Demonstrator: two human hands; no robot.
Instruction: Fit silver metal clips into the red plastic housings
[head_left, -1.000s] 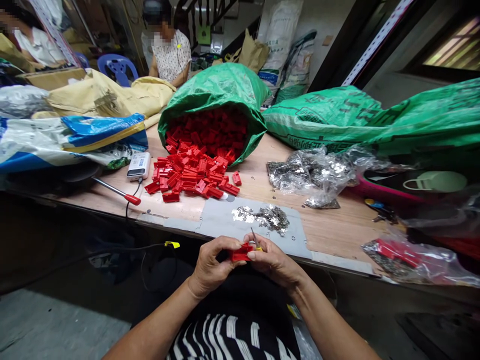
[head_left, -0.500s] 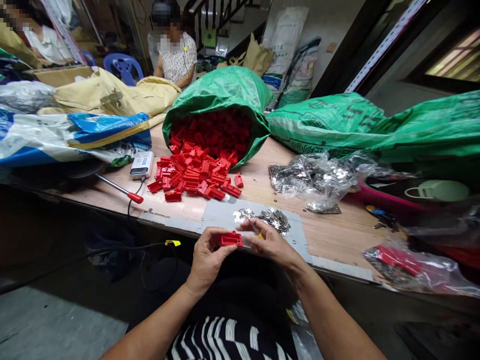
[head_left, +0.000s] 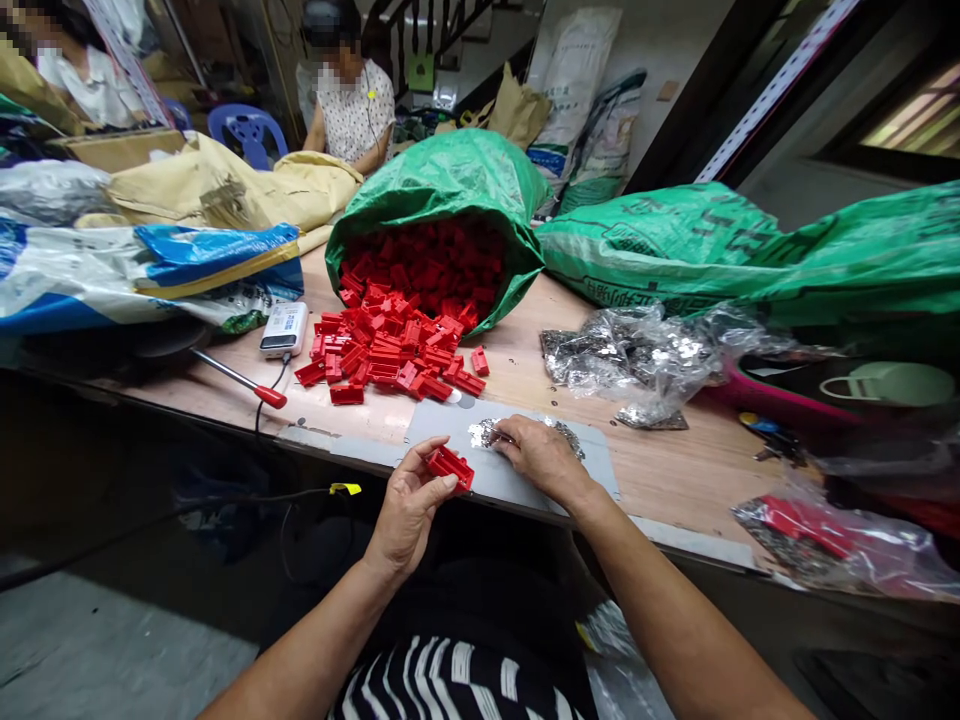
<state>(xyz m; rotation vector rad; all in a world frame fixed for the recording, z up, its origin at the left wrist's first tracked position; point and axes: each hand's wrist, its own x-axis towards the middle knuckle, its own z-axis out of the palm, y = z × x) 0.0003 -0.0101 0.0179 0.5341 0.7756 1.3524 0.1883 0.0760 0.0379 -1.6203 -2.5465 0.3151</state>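
Note:
A small red plastic housing (head_left: 452,468), hollow and open on its upper face, is gripped between the thumb and fingers of my left hand (head_left: 411,505), just off the table's front edge. My right hand (head_left: 541,458) reaches down to small shiny metal pieces (head_left: 480,433) on a grey mat (head_left: 439,425). Its fingers are drawn together, and what lies between the fingertips is hidden. A second heap of metal pieces (head_left: 571,440) shows partly behind that hand. Many more red housings (head_left: 386,350) spill over the table from a green woven sack (head_left: 457,165).
A white power bank (head_left: 283,330) with a cable and a red-tipped metal lever (head_left: 270,396) are to the left. On the right lie clear bags of metal pieces (head_left: 645,350), a bag with red parts (head_left: 817,530) and a cup (head_left: 889,383). A person (head_left: 352,110) sits beyond the table.
My right hand has moved from beside the red housing to the metal pieces on the mat. The left hand has tilted the housing and keeps hold of it.

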